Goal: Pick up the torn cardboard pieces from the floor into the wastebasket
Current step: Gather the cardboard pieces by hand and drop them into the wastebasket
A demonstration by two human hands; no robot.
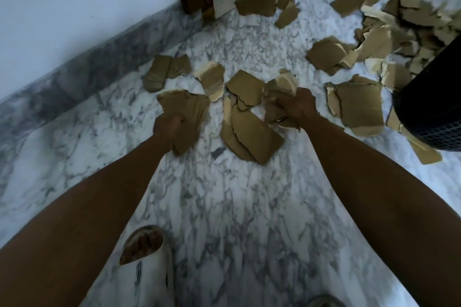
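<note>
The left hand [167, 125], left of centre in the frame, has its fingers curled round a torn brown cardboard sheet [185, 117] whose long axis runs from the fist up and slightly left, its ragged end pointing to the upper part of the frame. The right hand [298, 107], just right of centre, grips a crumpled bunch of tan cardboard scraps [282, 90] that stick out above the knuckles. The dark mesh plastic wastebasket [434, 107] stands at the right edge of the frame, so the right hand is much the nearer; its load probably goes in first, moving rightward. More loose torn cardboard pieces [249, 137] lie flat on the white-and-grey marble floor [224, 207] between the hands and in the upper right.
</note>
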